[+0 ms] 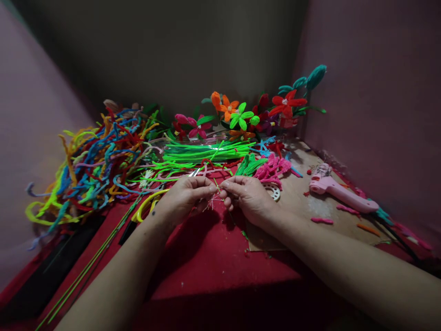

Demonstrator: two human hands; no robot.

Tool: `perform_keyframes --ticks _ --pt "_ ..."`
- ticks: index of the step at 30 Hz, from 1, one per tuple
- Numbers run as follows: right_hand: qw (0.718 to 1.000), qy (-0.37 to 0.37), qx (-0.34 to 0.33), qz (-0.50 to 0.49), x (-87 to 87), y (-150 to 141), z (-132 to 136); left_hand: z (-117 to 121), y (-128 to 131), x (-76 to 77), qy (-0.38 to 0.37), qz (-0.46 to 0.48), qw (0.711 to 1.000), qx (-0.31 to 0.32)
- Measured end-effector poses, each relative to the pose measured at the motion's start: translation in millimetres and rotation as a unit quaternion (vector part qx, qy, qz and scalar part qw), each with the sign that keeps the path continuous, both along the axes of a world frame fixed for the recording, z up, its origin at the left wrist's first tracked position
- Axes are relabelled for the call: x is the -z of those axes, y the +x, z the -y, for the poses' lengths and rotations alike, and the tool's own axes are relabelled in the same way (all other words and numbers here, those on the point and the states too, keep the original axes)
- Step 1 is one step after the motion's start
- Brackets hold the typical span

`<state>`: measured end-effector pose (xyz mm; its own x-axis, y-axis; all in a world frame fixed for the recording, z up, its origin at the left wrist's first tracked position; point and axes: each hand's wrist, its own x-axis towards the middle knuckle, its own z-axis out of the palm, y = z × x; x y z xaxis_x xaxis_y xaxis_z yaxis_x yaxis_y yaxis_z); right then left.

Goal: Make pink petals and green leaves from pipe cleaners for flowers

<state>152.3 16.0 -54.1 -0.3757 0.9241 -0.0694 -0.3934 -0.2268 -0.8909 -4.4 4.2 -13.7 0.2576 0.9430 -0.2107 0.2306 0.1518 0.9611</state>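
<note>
My left hand (188, 195) and my right hand (250, 195) meet over the front middle of the red-covered table, with fingertips nearly touching. Both are closed in a pinch around a thin green wire (217, 184), whose upper end pokes out between them. Pale pink thread-like strands (214, 200) hang just below the fingertips; how they join the wire is hidden. Beside my left wrist lie yellow-handled scissors (146, 205), partly covered by the arm. A white perforated disc (274, 191) rests behind my right hand.
Tangled coloured pipe cleaners (99, 165) heap up at the left. Green pipe cleaners (206, 151) lie behind my hands, with fuzzy flowers (241, 116) at the back. On the right, a pink glue gun (341, 193) lies on cardboard (292, 161). Long green stems (93, 262) cross the left front.
</note>
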Motion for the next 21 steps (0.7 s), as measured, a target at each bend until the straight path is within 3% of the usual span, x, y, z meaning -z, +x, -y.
perform_keyframes --ticks 6,13,21 --pt "1.0 0.008 0.027 0.004 -2.8 -0.5 2.1 0.2 3.3 2.4 0.0 0.028 0.998 -0.049" --pt "0.999 0.006 0.049 -0.003 -1.2 -2.2 1.1 -4.2 2.9 7.0 -0.008 0.023 0.999 -0.036" --pt "0.998 0.028 0.057 0.013 -0.1 -0.3 0.5 -2.2 7.1 1.7 0.009 -0.054 0.999 -0.005"
